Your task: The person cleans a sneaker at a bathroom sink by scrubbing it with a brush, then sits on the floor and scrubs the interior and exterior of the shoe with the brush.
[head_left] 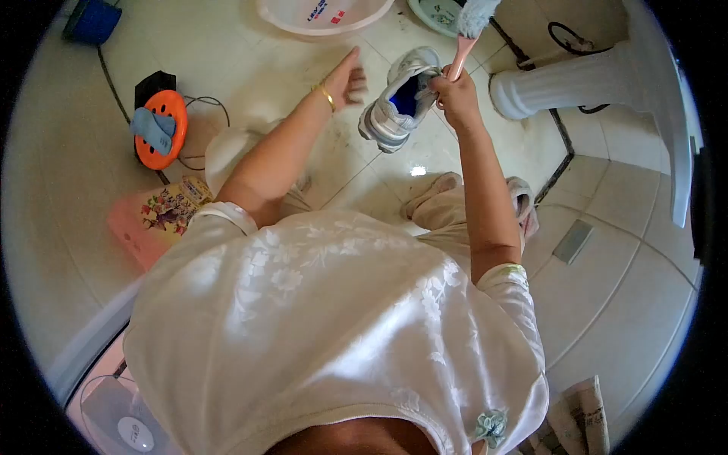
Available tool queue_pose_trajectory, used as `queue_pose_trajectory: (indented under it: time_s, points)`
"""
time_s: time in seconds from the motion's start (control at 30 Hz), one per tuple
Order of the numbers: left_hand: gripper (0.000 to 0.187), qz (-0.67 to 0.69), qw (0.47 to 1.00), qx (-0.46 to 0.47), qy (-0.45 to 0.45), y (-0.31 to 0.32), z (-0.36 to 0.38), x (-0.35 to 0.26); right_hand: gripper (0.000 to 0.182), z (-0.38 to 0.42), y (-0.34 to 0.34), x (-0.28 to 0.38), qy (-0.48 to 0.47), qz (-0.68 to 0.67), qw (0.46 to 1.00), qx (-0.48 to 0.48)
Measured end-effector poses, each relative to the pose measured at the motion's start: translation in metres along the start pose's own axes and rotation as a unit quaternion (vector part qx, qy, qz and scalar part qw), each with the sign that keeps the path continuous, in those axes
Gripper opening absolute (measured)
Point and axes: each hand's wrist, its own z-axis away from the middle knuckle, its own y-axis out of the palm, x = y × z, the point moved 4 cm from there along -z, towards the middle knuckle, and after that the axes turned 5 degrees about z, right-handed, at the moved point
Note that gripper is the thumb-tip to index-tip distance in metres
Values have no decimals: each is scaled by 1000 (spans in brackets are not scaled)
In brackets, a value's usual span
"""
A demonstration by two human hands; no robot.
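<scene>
My right hand [457, 97] is closed around the pink handle of a scrubbing brush [462, 54], whose pale, shaggy bristles [475, 19] point up and away. The same hand also pinches the edge of a grey-and-white sneaker [387, 121], which hangs over the tiled floor. The sneaker's opening faces me and shows a bright blue insole [407, 97]. Just left of the shoe is my left hand [347, 80], thumb stretched out and fingers apart. It holds nothing, and its fingers are slightly blurred.
A pale pink basin [326, 29] and a green basin [425, 17] stand ahead. Rightward is a white sink pedestal [561, 80]. To the left are an orange round stool-like item [179, 114], a pink flower-printed package [140, 220] and a blue bucket [91, 21].
</scene>
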Motion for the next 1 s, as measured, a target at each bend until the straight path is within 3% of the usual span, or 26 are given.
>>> queue_pose_trajectory:
  time_s: [0.1,0.27,0.3,0.4,0.5,0.57,0.63,0.73,0.87,1.0]
  points:
    - [101,71,961,244,-107,20,8,36,26,3,1,16,21,-63,996,52]
    - [88,180,929,318,-54,51,39,17,23,6,9,33,6,-52,993,104]
    - [83,185,925,329,-39,52,35,17,22,7,6,43,-39,-1,996,81]
    - [74,181,928,326,-8,44,31,18,21,8,-17,47,-181,181,967,-4]
    - [65,155,940,294,77,42,43,-1,23,67,-42,101,-91,299,949,-41]
    - [62,128,952,255,116,36,47,-10,24,96,-63,108,-79,360,930,-2]
    - [60,147,943,270,128,37,50,-14,20,128,-77,118,-4,282,958,61]
    - [57,168,930,301,124,36,45,-16,19,158,-91,122,43,314,940,129]
    - [54,141,930,323,108,44,51,-22,19,162,-69,149,32,348,919,183]
    - [51,116,938,307,110,51,67,-22,20,138,-53,132,-52,414,887,197]
